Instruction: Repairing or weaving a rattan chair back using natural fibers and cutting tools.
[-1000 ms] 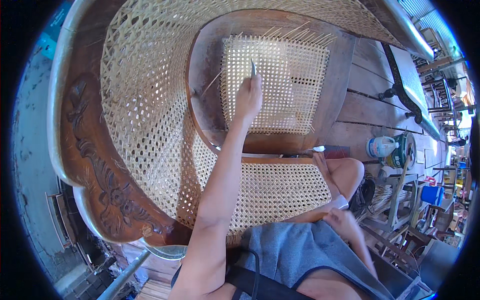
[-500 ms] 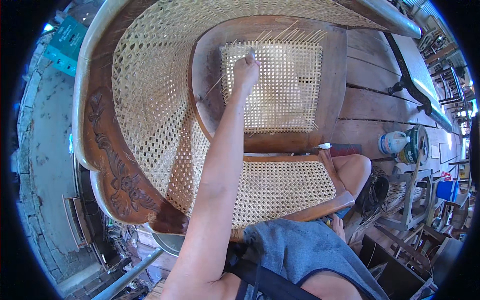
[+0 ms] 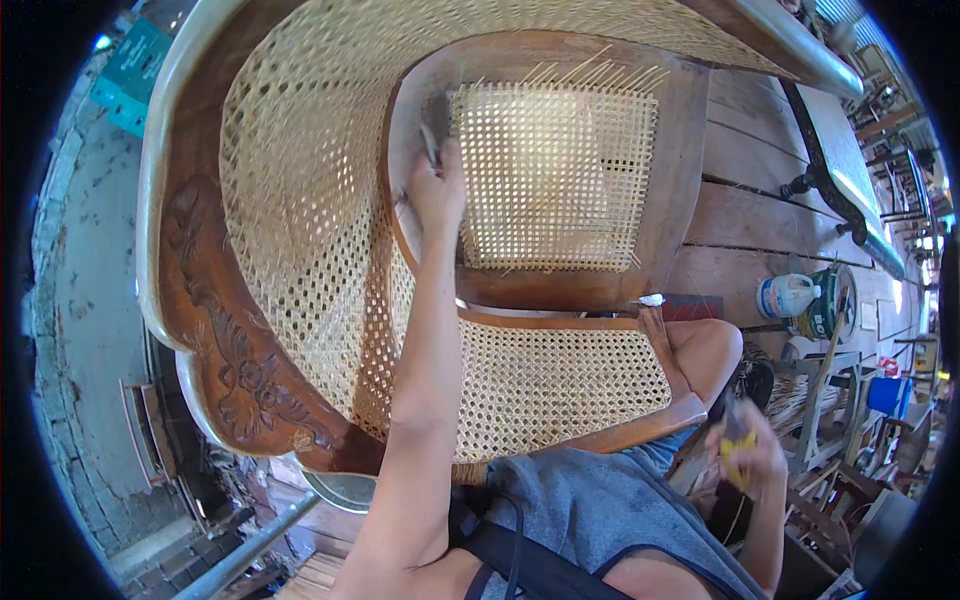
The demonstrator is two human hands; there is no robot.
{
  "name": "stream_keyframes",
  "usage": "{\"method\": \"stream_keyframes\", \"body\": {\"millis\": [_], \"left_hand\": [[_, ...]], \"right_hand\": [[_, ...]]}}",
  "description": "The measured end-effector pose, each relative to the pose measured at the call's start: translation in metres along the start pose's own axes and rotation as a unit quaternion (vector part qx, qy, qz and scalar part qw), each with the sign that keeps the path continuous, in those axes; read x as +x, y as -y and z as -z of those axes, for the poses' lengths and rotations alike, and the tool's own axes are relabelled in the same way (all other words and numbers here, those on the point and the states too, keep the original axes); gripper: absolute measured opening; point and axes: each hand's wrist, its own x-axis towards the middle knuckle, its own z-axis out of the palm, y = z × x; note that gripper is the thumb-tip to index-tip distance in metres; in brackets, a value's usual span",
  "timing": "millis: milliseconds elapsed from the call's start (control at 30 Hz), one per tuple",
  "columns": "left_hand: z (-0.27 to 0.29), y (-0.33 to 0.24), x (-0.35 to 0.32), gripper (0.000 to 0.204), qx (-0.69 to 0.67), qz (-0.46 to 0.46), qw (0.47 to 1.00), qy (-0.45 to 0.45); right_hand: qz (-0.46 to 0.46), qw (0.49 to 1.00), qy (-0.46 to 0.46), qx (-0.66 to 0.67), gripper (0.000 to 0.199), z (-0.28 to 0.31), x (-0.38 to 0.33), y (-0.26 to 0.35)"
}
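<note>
The left hand (image 3: 436,190) now sits at the left edge of the small cane panel (image 3: 553,175), where the weave meets its dark wooden frame (image 3: 672,200). A second ago it was up near the top middle of that panel; it has since slid down and to the left. It is closed around a thin metal tool (image 3: 430,145) (probably an awl or peg, too small to tell), whose tip points up past the knuckles. That shift suggests the work has passed from the upper row of loose cane ends (image 3: 590,72) to the side holes of the frame.

The right hand (image 3: 742,450) has also moved: it was low by the lap, and now it is lifted beside the right knee (image 3: 705,350), blurred, its fingers curled around something yellow (image 3: 735,450) that I cannot identify. It is well apart from the panel.

The panel lies on the woven seat of a large carved wooden chair (image 3: 235,370), which is tipped so that its cane back (image 3: 300,210) curves around the left. On the plank floor (image 3: 740,215) to the right stands a white plastic jug (image 3: 785,296) beside a round tin (image 3: 828,300).
</note>
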Motion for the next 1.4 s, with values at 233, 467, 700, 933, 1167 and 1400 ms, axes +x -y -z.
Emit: {"method": "stream_keyframes", "body": {"millis": [233,467,700,933,1167,1400], "left_hand": [[0.039,0.047,0.009,0.032,0.162,-0.019,0.987,0.007],[0.023,0.089,0.025,0.03,-0.01,0.0,0.999,0.042],[0.024,0.107,0.026,0.03,-0.038,0.015,0.997,0.059],[0.011,0.094,0.02,0.03,-0.091,0.013,0.994,0.054],[0.032,0.101,0.019,0.033,-0.133,0.075,0.987,0.053],[0.026,0.085,0.017,0.038,-0.213,0.156,0.959,0.103]], "right_hand": [[0.123,0.927,0.178,-0.305,0.015,-0.198,0.262,0.059],[0.132,0.816,0.19,-0.53,0.025,-0.289,0.382,0.062],[0.146,0.775,0.157,-0.594,0.025,-0.323,0.389,0.061],[0.266,0.729,0.093,-0.624,0.027,-0.296,0.373,0.055],[-0.101,0.697,0.397,-0.589,0.044,-0.106,0.122,0.007],[-0.026,0.796,0.021,-0.605,0.035,-0.041,0.012,-0.123]]}}
